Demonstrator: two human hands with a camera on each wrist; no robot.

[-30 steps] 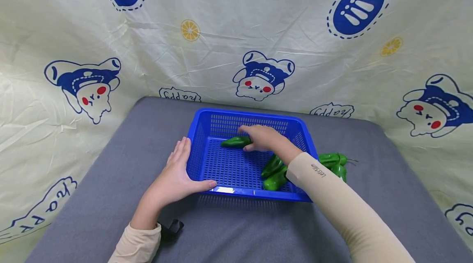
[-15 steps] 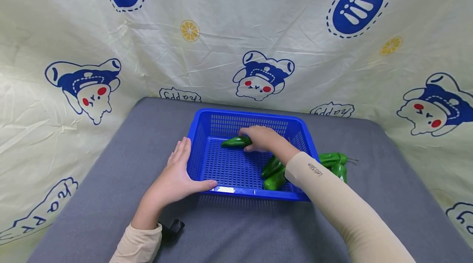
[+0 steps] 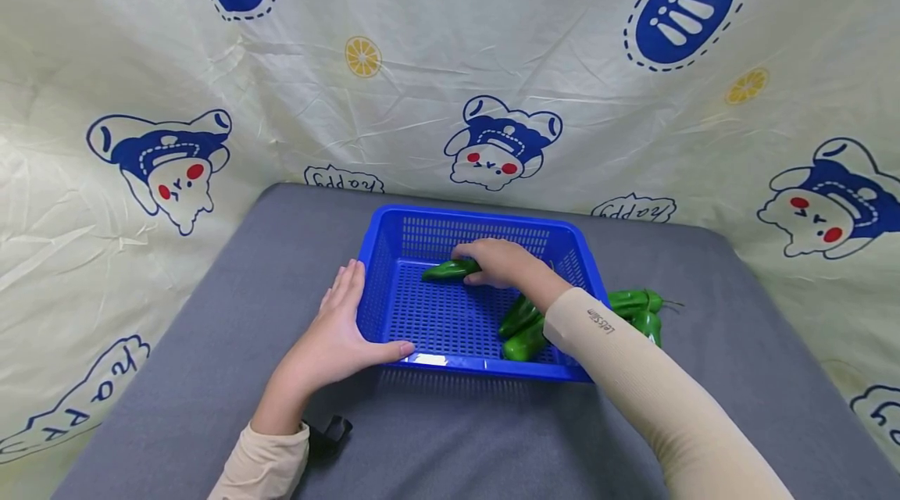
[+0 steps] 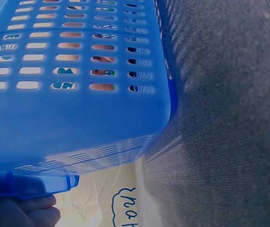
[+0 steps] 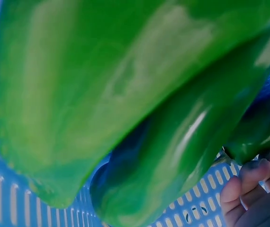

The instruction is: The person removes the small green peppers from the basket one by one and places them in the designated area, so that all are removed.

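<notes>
A blue perforated plastic basket (image 3: 485,366) sits in the middle of the grey tabletop. My left hand (image 3: 337,328) rests on its near left corner, thumb along the front rim and straight fingers against the left side; the left wrist view has the fingertips (image 4: 42,212) by the rim. Inside, my right hand (image 3: 498,262) holds a dark green pepper (image 3: 444,271) low over the basket floor, fingers curled round its right end, which they partly hide. Two more green peppers (image 3: 526,342) lie at the basket's near right, partly under my right forearm; they fill much of the right wrist view.
Outside the basket's right wall lie more green peppers (image 3: 631,300), partly covered by my right sleeve (image 3: 633,359). A black strap piece (image 3: 332,433) shows at my left wrist. A printed cream curtain (image 3: 408,117) hangs behind the grey table (image 3: 295,242).
The right fingers have closed slightly round the pepper within the basket. Left hand and basket stay where they were.
</notes>
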